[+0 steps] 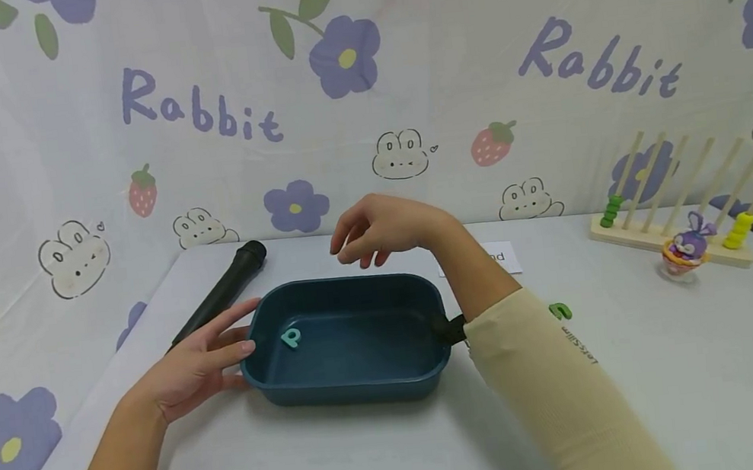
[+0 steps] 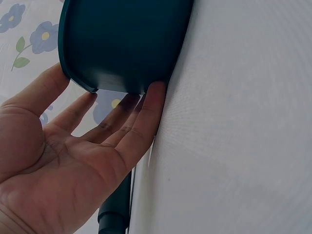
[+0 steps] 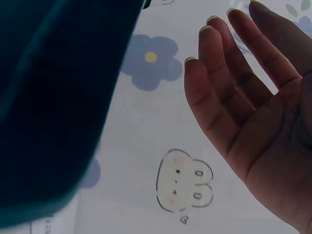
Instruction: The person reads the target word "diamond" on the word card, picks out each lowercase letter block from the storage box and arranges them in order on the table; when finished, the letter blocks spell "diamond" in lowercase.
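Observation:
My left hand [image 1: 193, 365] holds the left end of a dark teal basin [image 1: 359, 394]. Its thumb lies over the rim and its fingers spread along the outer end wall. In the left wrist view, the fingertips of that hand touch the basin [image 2: 126, 44], and a gap shows between palm and wall. Inside the basin, toward the left, lies a small light-teal plastic letter [image 1: 292, 338]. Above the basin's far edge hovers my right hand [image 1: 385, 226], fingers loosely bent and holding nothing. In the right wrist view this hand [image 3: 258, 112] is apart from the basin [image 3: 53, 107].
A black rod-shaped thing [image 1: 224, 289] lies behind my left hand. Right of the basin are a green letter [image 1: 560, 311] and a printed white card [image 1: 506, 256], partly hidden by my right arm. Farther right stand a wooden peg rack [image 1: 645, 233] with beads and a purple rabbit figure [image 1: 684, 248].

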Tool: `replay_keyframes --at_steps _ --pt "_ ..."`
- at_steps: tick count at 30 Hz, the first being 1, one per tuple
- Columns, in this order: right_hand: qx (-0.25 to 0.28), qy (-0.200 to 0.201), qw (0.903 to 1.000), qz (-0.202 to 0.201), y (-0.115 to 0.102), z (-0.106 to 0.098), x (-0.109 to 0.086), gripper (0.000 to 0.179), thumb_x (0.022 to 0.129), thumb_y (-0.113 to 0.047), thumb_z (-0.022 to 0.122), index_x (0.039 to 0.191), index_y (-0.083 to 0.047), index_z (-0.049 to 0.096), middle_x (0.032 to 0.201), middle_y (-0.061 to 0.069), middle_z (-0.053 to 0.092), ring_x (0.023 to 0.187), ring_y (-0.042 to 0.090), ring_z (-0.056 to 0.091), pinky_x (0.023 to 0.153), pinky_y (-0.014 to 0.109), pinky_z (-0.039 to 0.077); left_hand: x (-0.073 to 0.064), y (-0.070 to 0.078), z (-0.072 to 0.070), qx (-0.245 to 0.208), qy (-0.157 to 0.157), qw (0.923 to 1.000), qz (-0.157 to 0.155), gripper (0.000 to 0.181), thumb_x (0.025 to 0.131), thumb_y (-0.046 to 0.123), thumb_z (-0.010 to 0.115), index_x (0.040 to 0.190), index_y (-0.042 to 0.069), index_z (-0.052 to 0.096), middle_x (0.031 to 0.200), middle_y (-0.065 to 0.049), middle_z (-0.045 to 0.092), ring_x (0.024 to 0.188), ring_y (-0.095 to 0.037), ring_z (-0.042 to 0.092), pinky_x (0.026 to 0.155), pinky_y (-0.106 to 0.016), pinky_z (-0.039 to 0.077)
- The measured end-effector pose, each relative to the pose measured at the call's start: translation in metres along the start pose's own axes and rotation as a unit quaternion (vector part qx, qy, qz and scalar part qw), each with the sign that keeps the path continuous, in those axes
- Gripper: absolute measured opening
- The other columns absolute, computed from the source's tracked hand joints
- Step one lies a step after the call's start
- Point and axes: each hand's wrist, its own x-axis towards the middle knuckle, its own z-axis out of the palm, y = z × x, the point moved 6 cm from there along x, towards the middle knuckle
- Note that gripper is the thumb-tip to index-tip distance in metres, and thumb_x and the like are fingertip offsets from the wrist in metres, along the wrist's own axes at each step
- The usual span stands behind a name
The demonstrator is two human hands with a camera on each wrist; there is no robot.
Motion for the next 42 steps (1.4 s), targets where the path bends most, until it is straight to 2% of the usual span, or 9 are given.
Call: replay_keyframes --at_steps 6,14,23,28,34,42 --pt "0.015 -0.014 0.9998 0.005 -0.003 0.013 0.016 0.018 0.097 -0.021 0.072 0.114 -0.015 0.076 0.104 0.006 0.075 0.089 0.026 0.071 0.081 0.036 0.061 0.0 -0.002 0.0 -0.001 0.006 1.0 -0.007 0.072 0.104 0.021 0.062 0.165 0.026 0.024 0.171 -0.021 0.016 0.152 -0.05 0.027 0.107 -0.059 0.05" --pt "0.017 -0.026 0.9995 0.004 -0.005 0.03 0.034 0.02 0.097 -0.02 0.072 0.116 -0.014 0.076 0.11 0.01 0.075 0.1 0.036 0.07 0.083 0.036 0.061 0.0 -0.001 -0.001 0.001 0.005 0.9999 -0.01 0.073 0.104 0.022 0.062 0.166 0.027 0.023 0.171 -0.021 0.015 0.152 -0.05 0.027 0.107 -0.06 0.049" --pt "-0.014 -0.051 0.9986 -0.003 -0.006 0.05 0.048 0.027 0.097 -0.017 0.072 0.122 -0.009 0.074 0.106 0.006 0.076 0.097 0.031 0.07 0.08 0.037 0.06 -0.001 0.0 -0.001 -0.003 -0.001 0.9999 -0.01 0.073 0.104 0.022 0.061 0.166 0.027 0.022 0.172 -0.021 0.012 0.152 -0.05 0.027 0.108 -0.059 0.049" --pt "-0.029 -0.064 0.9975 -0.008 -0.009 0.056 0.053 0.027 0.096 -0.016 0.074 0.122 -0.01 0.075 0.111 0.004 0.076 0.093 0.022 0.069 0.081 0.034 0.061 -0.001 0.001 -0.002 -0.005 -0.004 0.9999 -0.008 0.073 0.105 0.022 0.06 0.166 0.027 0.021 0.172 -0.021 0.011 0.153 -0.051 0.025 0.108 -0.06 0.049" --pt "-0.064 -0.109 0.992 -0.009 -0.013 0.071 0.058 0.03 0.095 -0.012 0.074 0.124 -0.008 0.074 0.115 0.006 0.075 0.098 0.019 0.07 0.085 0.034 0.061 -0.001 0.001 -0.002 -0.006 -0.007 0.9999 -0.008 0.073 0.105 0.022 0.06 0.166 0.026 0.021 0.172 -0.021 0.011 0.153 -0.05 0.024 0.107 -0.058 0.05" --pt "-0.1 -0.156 0.9827 0.014 -0.016 0.097 0.064 0.041 0.093 -0.01 0.077 0.134 -0.011 0.069 0.123 0.008 0.073 0.104 0.019 0.068 0.09 0.036 0.06 0.0 0.0 -0.002 0.0 -0.01 0.9999 -0.007 0.073 0.105 0.022 0.06 0.167 0.026 0.019 0.173 -0.02 0.009 0.153 -0.05 0.024 0.108 -0.058 0.05"
